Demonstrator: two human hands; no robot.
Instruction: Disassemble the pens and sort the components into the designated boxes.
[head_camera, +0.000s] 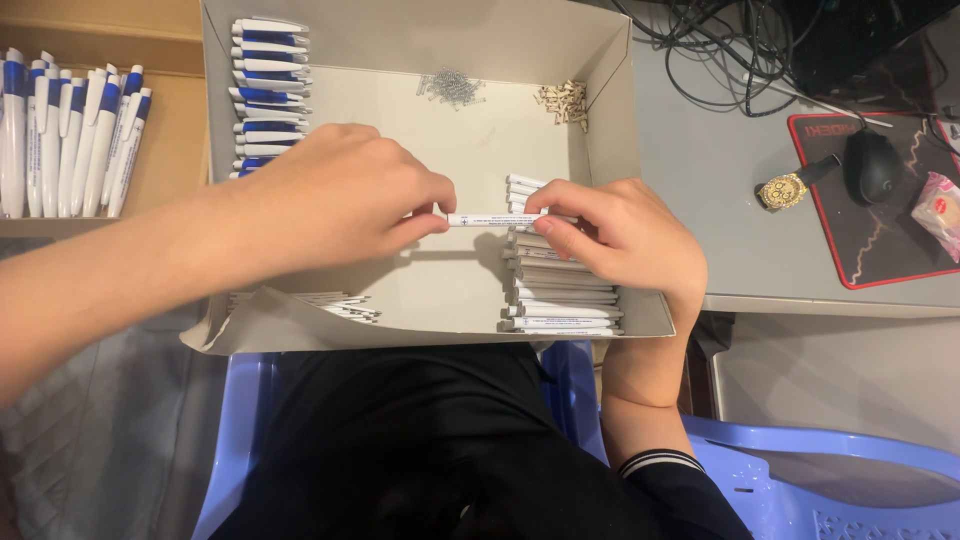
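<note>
White slim plastic pen barrel (487, 219) held level between both hands, above the floor of an open pale cardboard box (610, 90) resting on the lap. Left hand (340, 195) pinching the barrel's left end, thumb and fingertips closed together on it. Right hand (620, 235) pinching the right end likewise, thumb under, forefinger over. Barrel spanning the gap between the two grips, touching both, clear of the box floor.

Directly beneath the right hand: stack of white pen barrels (560, 295) laid crosswise in the box's near right corner. Far left corner of box: row of finished white-and-blue pens (268, 85), partly hidden by the left hand. Near left edge: further thin white parts (345, 303) under a bent box flap; kind not discernible. Far side of box floor: small heap of metal springs (452, 86) and, well apart to its right, heap of small beige parts (564, 101).

Left of box: second tray of upright white-and-blue pens (70, 135). Right of box, on grey bench (700, 180): black computer mouse (872, 165) on black red-edged pad (880, 240), gold wristwatch (785, 188), pink wrapped packet (940, 208), black cables (720, 45). Printing on barrel too small to read.
</note>
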